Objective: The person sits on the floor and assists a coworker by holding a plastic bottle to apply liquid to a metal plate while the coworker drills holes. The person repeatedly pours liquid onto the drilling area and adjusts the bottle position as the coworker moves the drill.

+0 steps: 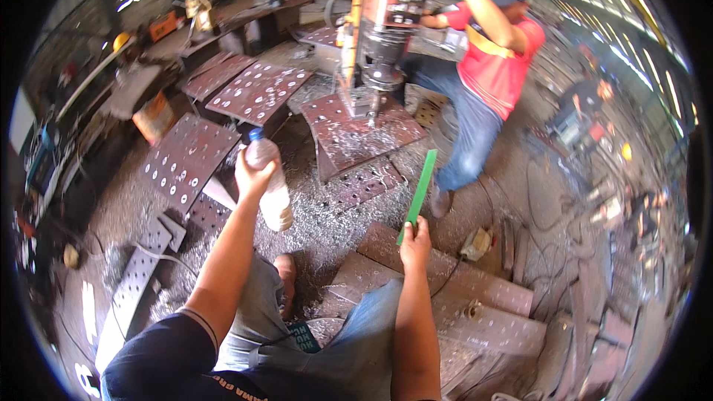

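Observation:
My left hand (253, 177) is wrapped round a clear plastic bottle (275, 199) with a blue cap and pale, cloudy contents; it tilts slightly, cap up. In my right hand (415, 245) is a flat green strip (422, 187), gripped at its lower end and pointing up and away. Ahead of both hands a drilling machine (376, 59) stands on a reddish-brown steel plate (338, 128), its bit down at the plate. Metal shavings (316, 212) cover the plate and the ground below it.
A co-worker in a red shirt (505, 67) and dark cap leans at the machine's right side. Drilled steel plates (256, 90) lie on supports at the left. More brown plates (460, 310) are by my right knee. Cables (535, 252) trail over the floor at right.

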`<state>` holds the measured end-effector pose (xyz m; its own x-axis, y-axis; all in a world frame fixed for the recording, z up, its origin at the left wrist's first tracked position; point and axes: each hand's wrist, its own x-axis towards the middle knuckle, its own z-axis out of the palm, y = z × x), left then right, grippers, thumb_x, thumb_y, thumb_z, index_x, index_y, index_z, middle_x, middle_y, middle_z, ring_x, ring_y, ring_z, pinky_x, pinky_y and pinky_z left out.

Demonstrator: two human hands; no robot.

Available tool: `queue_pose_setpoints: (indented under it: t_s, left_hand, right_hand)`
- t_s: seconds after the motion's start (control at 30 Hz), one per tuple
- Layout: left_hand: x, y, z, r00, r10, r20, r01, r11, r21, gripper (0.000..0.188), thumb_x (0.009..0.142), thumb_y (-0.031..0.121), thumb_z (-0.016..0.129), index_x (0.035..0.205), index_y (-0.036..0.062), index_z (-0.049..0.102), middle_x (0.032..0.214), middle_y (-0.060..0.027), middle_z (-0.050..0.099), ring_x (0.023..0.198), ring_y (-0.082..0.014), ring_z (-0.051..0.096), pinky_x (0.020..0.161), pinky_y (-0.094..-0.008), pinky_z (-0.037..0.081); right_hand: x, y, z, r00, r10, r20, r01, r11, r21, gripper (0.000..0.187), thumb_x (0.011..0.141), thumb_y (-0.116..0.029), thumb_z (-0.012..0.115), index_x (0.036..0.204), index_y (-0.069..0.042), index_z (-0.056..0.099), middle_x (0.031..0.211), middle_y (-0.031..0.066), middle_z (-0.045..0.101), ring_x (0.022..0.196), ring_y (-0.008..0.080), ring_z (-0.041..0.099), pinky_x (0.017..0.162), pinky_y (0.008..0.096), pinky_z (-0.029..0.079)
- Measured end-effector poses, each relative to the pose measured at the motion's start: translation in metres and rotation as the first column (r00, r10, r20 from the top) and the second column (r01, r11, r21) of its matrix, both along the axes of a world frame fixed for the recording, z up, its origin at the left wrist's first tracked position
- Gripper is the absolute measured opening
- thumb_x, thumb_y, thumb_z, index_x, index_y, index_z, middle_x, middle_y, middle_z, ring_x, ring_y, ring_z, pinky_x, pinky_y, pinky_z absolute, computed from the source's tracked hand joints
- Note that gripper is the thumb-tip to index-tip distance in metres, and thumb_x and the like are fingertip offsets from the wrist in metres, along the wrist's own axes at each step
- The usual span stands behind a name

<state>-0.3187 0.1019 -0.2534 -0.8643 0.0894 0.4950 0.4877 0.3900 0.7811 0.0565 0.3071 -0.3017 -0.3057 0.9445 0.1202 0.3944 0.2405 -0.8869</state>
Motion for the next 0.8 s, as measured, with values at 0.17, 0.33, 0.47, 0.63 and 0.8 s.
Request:
queue_pose_setpoints:
  t_s: [0.17, 0.33, 0.47, 0.63, 0.8]
  left_hand:
    - [-0.006, 0.019, 0.008, 0.990, -0.095, 0.101, 0.090, 0.995, 0.049, 0.081, 0.060, 0.037, 0.087, 0.124, -0.0029, 0.057, 0.116, -0.0244, 0.065, 0.109, -0.0381, 0.066, 0.096, -0.0448, 0.052]
    - [-0.016, 0.026, 0.005, 0.994, -0.090, 0.061, 0.089, 0.996, 0.029, 0.085, 0.059, 0.037, 0.088, 0.127, -0.0016, 0.055, 0.117, -0.0232, 0.063, 0.112, -0.0374, 0.063, 0.099, -0.0441, 0.050]
    - [-0.025, 0.024, 0.007, 0.993, -0.119, 0.022, 0.119, 0.993, -0.010, 0.086, 0.055, 0.039, 0.088, 0.125, 0.0009, 0.055, 0.116, -0.0211, 0.060, 0.111, -0.0386, 0.060, 0.098, -0.0464, 0.050]
    - [-0.028, 0.031, 0.008, 0.992, -0.126, 0.027, 0.125, 0.992, 0.021, 0.083, 0.055, 0.037, 0.086, 0.124, 0.0028, 0.055, 0.116, -0.0213, 0.059, 0.111, -0.0394, 0.060, 0.097, -0.0468, 0.050]
    - [-0.034, 0.032, 0.006, 0.992, -0.119, 0.033, 0.117, 0.991, 0.061, 0.082, 0.055, 0.038, 0.085, 0.123, 0.0023, 0.056, 0.115, -0.0212, 0.060, 0.110, -0.0397, 0.060, 0.097, -0.0466, 0.050]
  right_hand:
    - [-0.031, 0.067, -0.007, 0.987, 0.084, 0.136, -0.105, 0.981, 0.161, 0.027, 0.099, -0.023, 0.060, 0.122, -0.008, 0.061, 0.102, 0.0199, 0.072, 0.096, 0.0390, 0.069, 0.084, 0.0472, 0.052]
    - [-0.088, 0.143, -0.022, 0.946, 0.116, 0.303, -0.216, 0.922, 0.321, 0.027, 0.099, -0.023, 0.059, 0.123, -0.010, 0.060, 0.101, 0.0234, 0.071, 0.096, 0.0456, 0.067, 0.082, 0.0507, 0.051]
    - [-0.137, 0.186, -0.027, 0.861, -0.026, 0.508, -0.170, 0.926, 0.336, 0.033, 0.098, -0.022, 0.057, 0.129, -0.009, 0.061, 0.103, 0.0251, 0.071, 0.096, 0.0460, 0.068, 0.082, 0.0532, 0.053]
    - [-0.149, 0.200, -0.043, 0.742, -0.003, 0.671, -0.367, 0.835, 0.410, 0.034, 0.097, -0.019, 0.058, 0.129, -0.007, 0.061, 0.097, 0.0257, 0.071, 0.090, 0.0459, 0.067, 0.077, 0.0536, 0.052]
    - [-0.126, 0.124, -0.043, 0.731, 0.164, 0.662, -0.508, 0.780, 0.367, 0.032, 0.097, -0.017, 0.058, 0.129, -0.011, 0.061, 0.090, 0.0242, 0.070, 0.083, 0.0455, 0.067, 0.072, 0.0543, 0.052]
